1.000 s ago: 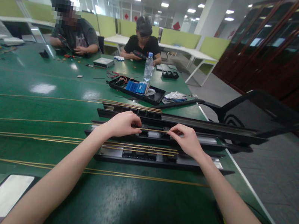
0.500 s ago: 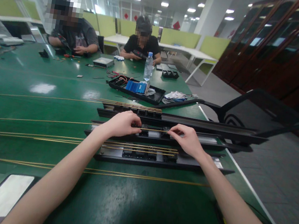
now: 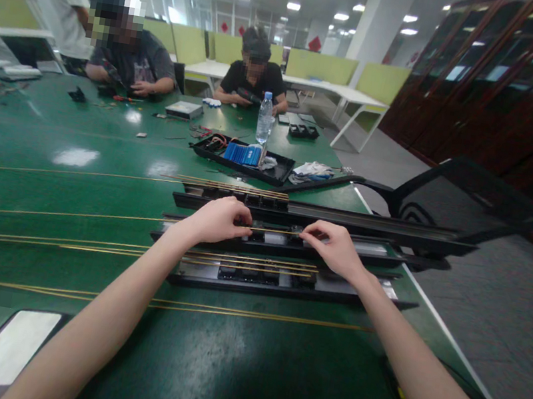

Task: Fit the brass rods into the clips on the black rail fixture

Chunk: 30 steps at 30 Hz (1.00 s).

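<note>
Head view: the two forearms enter at the bottom of the frame and converge over the green worktop (image 3: 219,367). A white-topped object (image 3: 13,348) lies at lower left, partly covered by the left forearm; its type is hard to make out. Loose brass rods (image 3: 253,316) lie across the worktop, crossed by both forearms. Beyond them, a near channel (image 3: 282,292) carries black blocks (image 3: 249,272) with rods laid over them.

The left hand (image 3: 217,219) is palm-down over the middle channel (image 3: 269,249), wrist angled right, fingers curled and pinching a thin brass rod (image 3: 274,230). The right hand (image 3: 333,245) points left, thumb and index finger pressed together on the rod's visible right end, beside a small black block (image 3: 296,231). The rod lies above the middle channel, spanning the hands. Its section behind the left hand is hidden; the exact contact at the fingertips is too small to resolve.

Farther back are a far channel (image 3: 367,231), a black tray (image 3: 278,173) and a bottle (image 3: 263,119).
</note>
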Available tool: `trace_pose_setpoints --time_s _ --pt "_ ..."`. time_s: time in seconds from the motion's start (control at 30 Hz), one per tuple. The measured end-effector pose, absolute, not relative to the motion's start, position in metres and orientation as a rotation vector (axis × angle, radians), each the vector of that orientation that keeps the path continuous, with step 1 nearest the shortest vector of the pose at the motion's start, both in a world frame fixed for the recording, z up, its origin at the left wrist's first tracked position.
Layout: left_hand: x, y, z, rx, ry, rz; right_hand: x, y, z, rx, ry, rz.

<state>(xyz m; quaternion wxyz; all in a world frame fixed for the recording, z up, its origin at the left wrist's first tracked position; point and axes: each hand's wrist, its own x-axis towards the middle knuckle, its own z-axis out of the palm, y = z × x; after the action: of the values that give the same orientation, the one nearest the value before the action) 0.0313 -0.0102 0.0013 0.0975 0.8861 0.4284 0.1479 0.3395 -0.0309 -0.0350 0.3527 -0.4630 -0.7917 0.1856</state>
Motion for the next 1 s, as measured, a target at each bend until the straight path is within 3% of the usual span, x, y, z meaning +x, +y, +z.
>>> trace_pose_setpoints --time_s 1.0 --pt "0.0300 -0.0100 0.0001 2.613 1.270 0.439 0.3478 -0.0284 -0.0320 -1.190 -2.089 0.493"
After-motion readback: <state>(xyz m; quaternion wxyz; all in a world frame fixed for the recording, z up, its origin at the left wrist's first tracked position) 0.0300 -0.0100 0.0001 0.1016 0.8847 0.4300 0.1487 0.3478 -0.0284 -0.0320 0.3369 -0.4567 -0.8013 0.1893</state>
